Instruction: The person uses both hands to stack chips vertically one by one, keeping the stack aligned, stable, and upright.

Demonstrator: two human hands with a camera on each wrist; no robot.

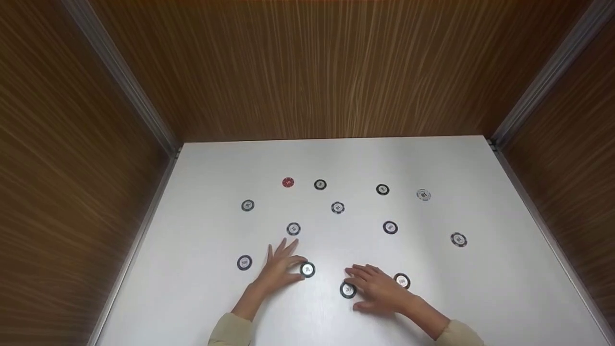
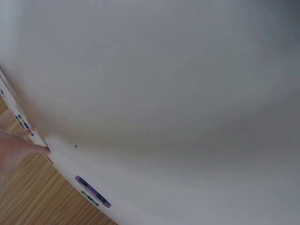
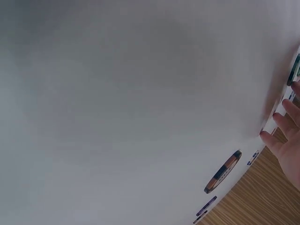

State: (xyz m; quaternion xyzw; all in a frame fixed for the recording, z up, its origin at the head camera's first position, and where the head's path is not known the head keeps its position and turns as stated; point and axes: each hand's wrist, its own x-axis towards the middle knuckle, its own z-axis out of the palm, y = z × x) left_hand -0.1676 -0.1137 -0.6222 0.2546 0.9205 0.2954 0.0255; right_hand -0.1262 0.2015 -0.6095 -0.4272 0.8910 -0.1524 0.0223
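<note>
In the head view, my left hand pinches a dark-rimmed poker chip at its left side between thumb and index finger, the other fingers spread on the white table. My right hand rests palm down over the table. Its index fingertip touches the upper edge of a black-rimmed chip marked 20, with the thumb apart below. Another dark-rimmed chip lies just behind the right hand. The left wrist view shows part of the left hand; the right wrist view has the right fingers beside a green chip.
Several chips lie spread over the white table, among them a red chip at the back, a purple-rimmed chip left of the left hand and a dark chip far right. Wood-grain panels enclose the back and sides.
</note>
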